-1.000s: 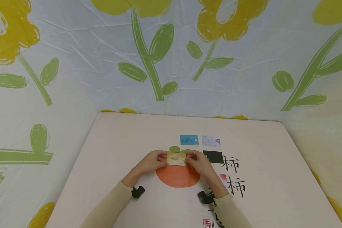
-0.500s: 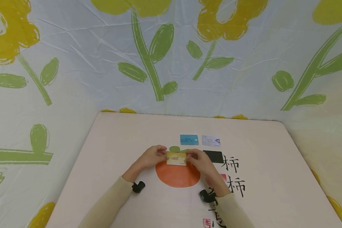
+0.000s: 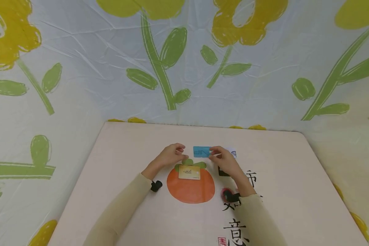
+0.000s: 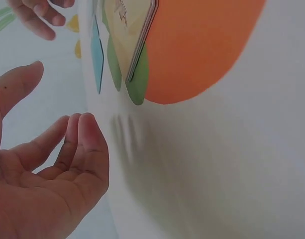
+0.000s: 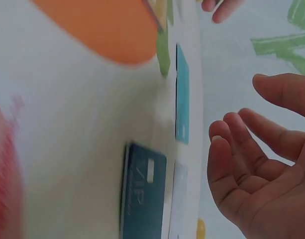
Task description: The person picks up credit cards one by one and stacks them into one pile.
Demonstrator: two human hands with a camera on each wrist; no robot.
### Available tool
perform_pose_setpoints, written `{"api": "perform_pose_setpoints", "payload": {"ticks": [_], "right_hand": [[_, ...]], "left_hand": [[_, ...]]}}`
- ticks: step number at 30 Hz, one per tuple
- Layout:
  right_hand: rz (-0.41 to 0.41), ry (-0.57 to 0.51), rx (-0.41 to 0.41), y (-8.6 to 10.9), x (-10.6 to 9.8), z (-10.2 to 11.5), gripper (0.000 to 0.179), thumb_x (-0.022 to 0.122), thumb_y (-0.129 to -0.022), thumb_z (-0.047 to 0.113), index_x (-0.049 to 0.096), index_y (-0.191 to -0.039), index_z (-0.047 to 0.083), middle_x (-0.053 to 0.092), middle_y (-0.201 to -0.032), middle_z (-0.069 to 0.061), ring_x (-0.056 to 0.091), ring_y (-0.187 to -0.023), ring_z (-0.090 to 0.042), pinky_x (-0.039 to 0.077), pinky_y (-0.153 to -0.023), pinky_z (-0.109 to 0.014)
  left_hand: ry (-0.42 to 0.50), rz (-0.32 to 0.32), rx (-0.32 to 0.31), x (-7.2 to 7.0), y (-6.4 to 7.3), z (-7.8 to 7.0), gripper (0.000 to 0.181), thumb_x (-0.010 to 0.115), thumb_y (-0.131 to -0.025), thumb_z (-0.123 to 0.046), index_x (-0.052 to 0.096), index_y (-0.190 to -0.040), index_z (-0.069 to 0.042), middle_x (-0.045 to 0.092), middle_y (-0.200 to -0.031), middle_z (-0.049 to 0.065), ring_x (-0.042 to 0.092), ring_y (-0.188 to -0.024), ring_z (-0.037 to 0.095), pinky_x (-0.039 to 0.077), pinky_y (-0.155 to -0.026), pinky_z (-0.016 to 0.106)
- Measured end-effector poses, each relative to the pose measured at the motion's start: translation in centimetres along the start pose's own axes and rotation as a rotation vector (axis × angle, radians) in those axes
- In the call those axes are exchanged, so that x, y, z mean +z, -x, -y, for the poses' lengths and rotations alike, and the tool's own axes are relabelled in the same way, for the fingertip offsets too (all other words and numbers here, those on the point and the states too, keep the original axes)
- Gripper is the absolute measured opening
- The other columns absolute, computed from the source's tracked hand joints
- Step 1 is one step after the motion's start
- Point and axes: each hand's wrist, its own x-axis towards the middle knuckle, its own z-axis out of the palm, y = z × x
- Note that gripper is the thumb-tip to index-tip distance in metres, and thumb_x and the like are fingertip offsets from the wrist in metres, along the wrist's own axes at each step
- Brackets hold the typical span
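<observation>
A gold card (image 3: 189,172) lies on the printed orange persimmon; the left wrist view shows it as the top of a small stack of cards (image 4: 137,45). Just beyond it is a blue card (image 3: 200,151), flat on the table. My left hand (image 3: 170,155) hovers left of the blue card, fingers loosely bent around nothing. On the other side, my right hand (image 3: 227,161) is above the blue card's right end, its fingertips overlapping it in the head view. Seen from the right wrist, that hand (image 5: 266,169) has thumb and fingers spread, apart from the blue card (image 5: 182,99).
A dark VIP card (image 5: 144,191) and a pale card (image 3: 232,152) lie at the right, partly covered by my right hand in the head view. Black brush characters (image 3: 235,227) are printed on the pink tabletop (image 3: 126,143). A flower-print cloth (image 3: 117,61) hangs behind.
Both hands have let go of the gold card and moved away from me, up to either side of the blue card. The gold card stays on the persimmon.
</observation>
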Motion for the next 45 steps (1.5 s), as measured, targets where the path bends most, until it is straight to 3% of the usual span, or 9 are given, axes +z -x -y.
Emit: {"api": "perform_pose_setpoints", "payload": {"ticks": [8, 16, 22, 30, 45], "right_hand": [[-0.005, 0.078, 0.006, -2.4, -1.2, -1.2, 0.044, 0.064, -0.099, 0.015, 0.052, -0.137, -0.003, 0.06, -0.122, -0.023, 0.06, -0.109, -0.04, 0.054, -0.086, -0.048], [0.035, 0.148, 0.017, -3.9, -1.4, -2.2, 0.048, 0.067, -0.095, 0.011, 0.052, -0.137, -0.005, 0.057, -0.123, -0.028, 0.057, -0.113, -0.043, 0.052, -0.09, -0.053], [0.073, 0.167, 0.011, -4.5, -1.3, -2.6, 0.053, 0.071, -0.09, 0.008, 0.051, -0.137, -0.007, 0.054, -0.125, -0.031, 0.054, -0.11, -0.043, 0.048, -0.091, -0.056], [0.074, 0.21, 0.022, -4.7, -1.1, -2.6, 0.051, 0.072, -0.088, 0.006, 0.053, -0.133, -0.007, 0.052, -0.122, -0.03, 0.051, -0.107, -0.04, 0.048, -0.09, -0.054], [0.068, 0.19, 0.036, -4.8, -0.9, -2.8, 0.045, 0.072, -0.088, 0.005, 0.054, -0.128, -0.006, 0.05, -0.121, -0.028, 0.051, -0.105, -0.039, 0.048, -0.088, -0.052]], "left_hand": [[-0.08, 0.025, -0.004, 0.6, -2.9, -0.1, 0.052, 0.074, -0.091, -0.03, 0.058, -0.135, -0.007, 0.061, -0.124, 0.008, 0.059, -0.113, 0.023, 0.049, -0.097, 0.039], [-0.137, 0.057, 0.019, 1.2, -4.6, -0.4, 0.051, 0.072, -0.092, -0.025, 0.056, -0.138, -0.008, 0.059, -0.127, 0.01, 0.056, -0.114, 0.024, 0.047, -0.097, 0.039], [-0.214, 0.078, 0.021, 1.8, -5.0, -0.8, 0.055, 0.075, -0.089, -0.023, 0.056, -0.138, -0.009, 0.057, -0.123, 0.011, 0.054, -0.106, 0.023, 0.049, -0.09, 0.036], [-0.326, 0.055, -0.006, 2.4, -5.0, -1.5, 0.054, 0.077, -0.09, -0.023, 0.055, -0.138, -0.014, 0.054, -0.117, 0.012, 0.053, -0.102, 0.024, 0.049, -0.082, 0.035], [-0.331, 0.03, -0.001, 2.5, -5.2, -1.2, 0.052, 0.077, -0.089, -0.024, 0.057, -0.135, -0.015, 0.054, -0.115, 0.011, 0.052, -0.1, 0.024, 0.048, -0.082, 0.036]]}}
